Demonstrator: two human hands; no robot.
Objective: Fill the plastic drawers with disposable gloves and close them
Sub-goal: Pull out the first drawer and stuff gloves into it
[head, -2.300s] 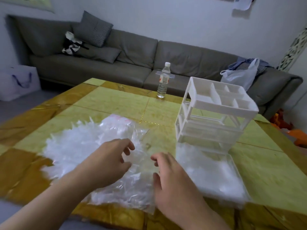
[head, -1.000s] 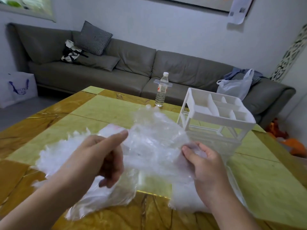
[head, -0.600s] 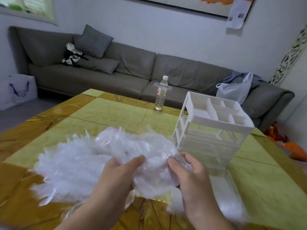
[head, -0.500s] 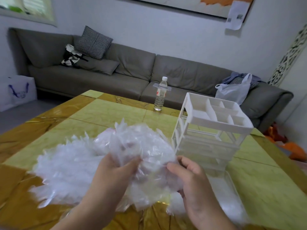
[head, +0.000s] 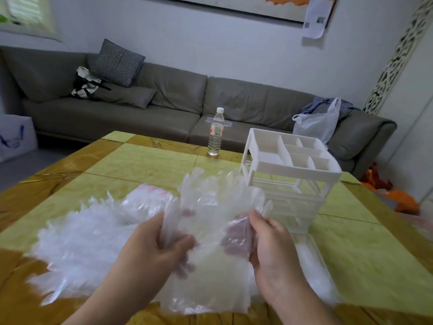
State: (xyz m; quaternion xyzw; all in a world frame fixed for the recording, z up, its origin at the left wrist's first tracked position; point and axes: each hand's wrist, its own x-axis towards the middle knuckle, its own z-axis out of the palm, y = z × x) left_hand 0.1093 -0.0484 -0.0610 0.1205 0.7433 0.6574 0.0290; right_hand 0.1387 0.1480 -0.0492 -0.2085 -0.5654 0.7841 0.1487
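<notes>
Both hands hold up a bunch of clear disposable gloves (head: 210, 231) above the table. My left hand (head: 152, 249) grips its left edge, and my right hand (head: 269, 245) grips its right edge, fingers behind the plastic. A large pile of loose gloves (head: 77, 240) lies on the table to the left, with a glove packet (head: 147, 200) at its far side. The white plastic drawer unit (head: 290, 174) stands to the right. One clear drawer (head: 316, 275) lies pulled out in front of it, with gloves inside.
A water bottle (head: 216, 134) stands at the far edge of the yellow tiled table (head: 140, 165). Beyond it is a grey sofa (head: 178, 106) with cushions and a white plastic bag (head: 316, 123). A white paper bag (head: 14, 137) sits on the floor at left.
My hands went from the table pile to lifting a bunch of gloves. The bunch now hangs spread between both hands, held higher than half a second ago.
</notes>
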